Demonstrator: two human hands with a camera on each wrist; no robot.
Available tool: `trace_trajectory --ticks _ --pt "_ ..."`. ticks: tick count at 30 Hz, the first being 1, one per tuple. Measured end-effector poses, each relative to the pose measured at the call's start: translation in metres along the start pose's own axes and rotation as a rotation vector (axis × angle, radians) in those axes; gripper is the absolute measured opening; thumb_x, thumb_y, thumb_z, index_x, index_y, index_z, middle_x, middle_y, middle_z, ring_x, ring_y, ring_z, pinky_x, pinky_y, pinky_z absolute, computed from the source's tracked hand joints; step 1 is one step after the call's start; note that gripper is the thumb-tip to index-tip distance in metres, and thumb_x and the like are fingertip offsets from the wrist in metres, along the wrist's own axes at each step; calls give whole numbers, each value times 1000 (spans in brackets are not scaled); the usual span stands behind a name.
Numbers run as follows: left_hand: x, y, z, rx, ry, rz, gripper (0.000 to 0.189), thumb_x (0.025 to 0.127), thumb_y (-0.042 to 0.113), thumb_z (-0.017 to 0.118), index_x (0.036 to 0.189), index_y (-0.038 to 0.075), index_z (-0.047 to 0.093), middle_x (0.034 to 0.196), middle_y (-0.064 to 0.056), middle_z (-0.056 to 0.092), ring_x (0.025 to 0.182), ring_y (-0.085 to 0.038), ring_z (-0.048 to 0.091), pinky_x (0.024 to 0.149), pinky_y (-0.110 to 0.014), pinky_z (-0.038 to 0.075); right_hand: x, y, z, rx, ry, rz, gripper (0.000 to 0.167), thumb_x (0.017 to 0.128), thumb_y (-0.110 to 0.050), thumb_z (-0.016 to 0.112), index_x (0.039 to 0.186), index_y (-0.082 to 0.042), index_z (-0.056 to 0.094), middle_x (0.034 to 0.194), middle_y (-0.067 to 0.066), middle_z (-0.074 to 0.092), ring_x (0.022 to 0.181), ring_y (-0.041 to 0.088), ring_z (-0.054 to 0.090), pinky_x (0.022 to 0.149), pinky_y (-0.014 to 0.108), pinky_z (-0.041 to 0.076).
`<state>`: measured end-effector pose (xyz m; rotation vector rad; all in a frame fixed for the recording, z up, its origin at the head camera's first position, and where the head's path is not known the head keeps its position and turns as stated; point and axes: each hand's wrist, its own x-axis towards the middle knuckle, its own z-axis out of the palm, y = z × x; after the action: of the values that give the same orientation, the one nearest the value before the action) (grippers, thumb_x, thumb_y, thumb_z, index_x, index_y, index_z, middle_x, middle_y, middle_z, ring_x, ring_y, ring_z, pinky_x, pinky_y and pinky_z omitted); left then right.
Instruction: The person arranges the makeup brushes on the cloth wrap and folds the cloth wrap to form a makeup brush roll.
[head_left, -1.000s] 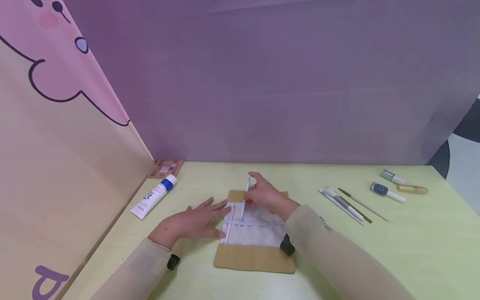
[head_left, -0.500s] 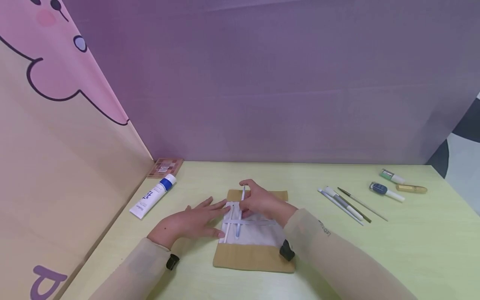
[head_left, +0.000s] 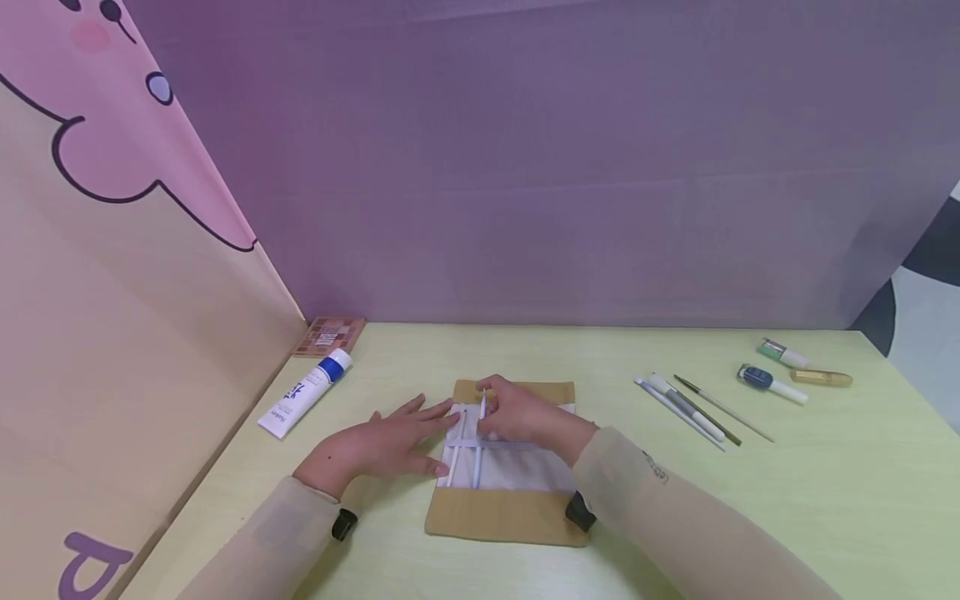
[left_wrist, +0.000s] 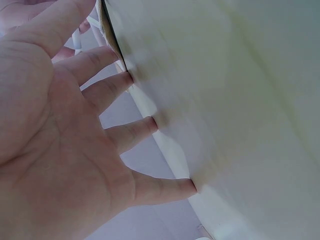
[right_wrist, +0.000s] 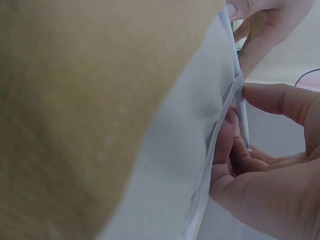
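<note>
A tan and white cloth roll case lies unrolled at the table's middle, with a white elastic band across it. My right hand pinches the upper part of a slim white pen-like stick, whose lower part runs under the band; its bottom end meets the tan flap. The right wrist view shows thumb and fingers about the stick, beside the band. Left of it, a second thin white stick sits under the band. My left hand rests, fingers straight and spread, on the case's left edge.
On the right lie a light-blue stick, a white-and-grey pen, thin brushes, small bottles and a gold tube. A white tube and a reddish checked palette are at the left. A purple curtain hangs behind.
My right hand has moved down and slightly left, sliding the white stick under the elastic band until its lower end reached the tan flap. My left hand has stayed in place.
</note>
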<state>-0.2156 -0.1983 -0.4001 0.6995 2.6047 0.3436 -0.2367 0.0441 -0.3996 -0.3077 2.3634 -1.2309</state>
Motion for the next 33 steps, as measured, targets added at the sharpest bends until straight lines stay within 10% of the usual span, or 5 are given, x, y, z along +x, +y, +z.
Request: trace_trajectory --ticks 18,26,33 --pt "0 -1 0 0 4 10 83 99 57 69 168 25 37 181 1 22 168 -47 10 111 -95 15 -8 5 2 -128 -11 -31 35 101 -14 63 136 -12 69 121 8 74 101 20 63 90 38 54" --pt "1 0 1 -12 6 2 84 98 57 70 168 26 37 181 2 22 168 -47 10 112 -95 14 -9 10 -4 -178 -10 -35 40 107 -20 55 146 -12 64 146 14 66 122 26 62 113 53 52" --pt "0 0 0 2 -2 -8 84 98 59 69 168 27 36 181 2 22 168 -46 10 112 -94 15 -16 13 -25 -109 15 -33 39 107 -21 54 144 -14 63 140 11 65 113 25 63 99 43 55"
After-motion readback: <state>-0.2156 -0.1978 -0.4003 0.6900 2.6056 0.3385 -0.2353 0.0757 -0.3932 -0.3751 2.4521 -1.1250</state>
